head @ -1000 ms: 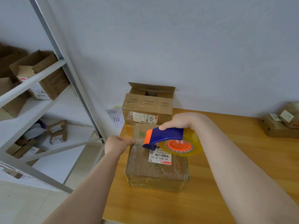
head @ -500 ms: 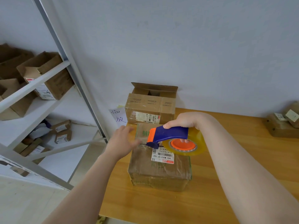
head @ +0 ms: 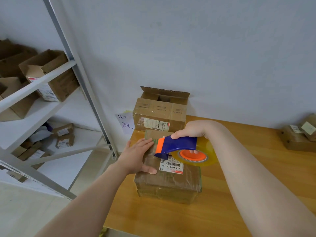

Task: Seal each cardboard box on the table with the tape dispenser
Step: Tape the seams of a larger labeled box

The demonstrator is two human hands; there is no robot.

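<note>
A closed, tape-wrapped cardboard box (head: 171, 182) with a white barcode label sits near the table's left edge. My left hand (head: 136, 156) lies flat on the box's top left, fingers straight, pressing it. My right hand (head: 191, 130) grips the blue and orange tape dispenser (head: 177, 145) with its clear tape roll just above the box top, its orange nose pointing left toward my left fingers. Behind it stands a second cardboard box (head: 159, 115) with its top flaps open, against the wall.
The wooden table (head: 239, 194) runs to the right, where small brown boxes (head: 297, 136) lie at the far edge. A white metal shelf rack (head: 51, 106) holding several cardboard boxes stands to the left. A paper note (head: 125, 123) hangs by the table corner.
My left hand opened from a fist at the box's left edge and moved right onto the box top, now lying flat. The dispenser stayed over the box.
</note>
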